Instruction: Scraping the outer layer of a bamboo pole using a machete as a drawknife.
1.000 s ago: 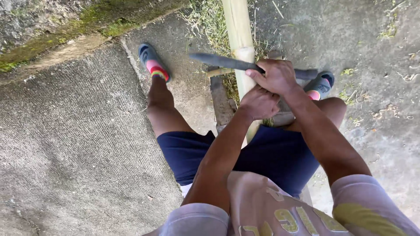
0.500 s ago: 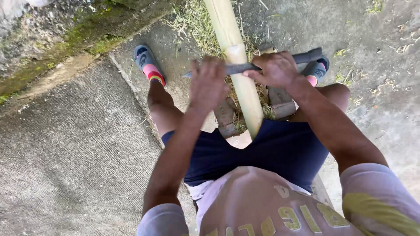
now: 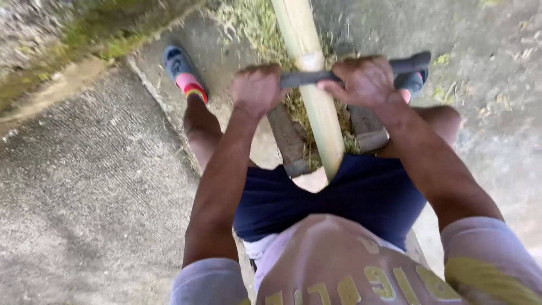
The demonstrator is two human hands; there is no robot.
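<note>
A pale bamboo pole (image 3: 309,68) runs from the top of the view down to my lap, its cut end near my dark blue shorts. A long dark blade (image 3: 307,77) lies crosswise over the pole. My left hand (image 3: 257,87) grips the blade's left end, left of the pole. My right hand (image 3: 361,82) grips the dark handle (image 3: 409,63) on the right side. Both fists are closed around the tool. I sit astride a wooden bench (image 3: 291,144) under the pole.
Rough concrete ground (image 3: 84,186) spreads on the left. A mossy stone edge (image 3: 84,39) lies at the upper left. Dry grass shavings (image 3: 243,22) lie around the pole. My feet wear blue sandals, left sandal (image 3: 180,70) and right sandal (image 3: 415,82).
My left hand left my right wrist, swung out to the left of the pole and closed on the blade's free end. The view tilted down and closer.
</note>
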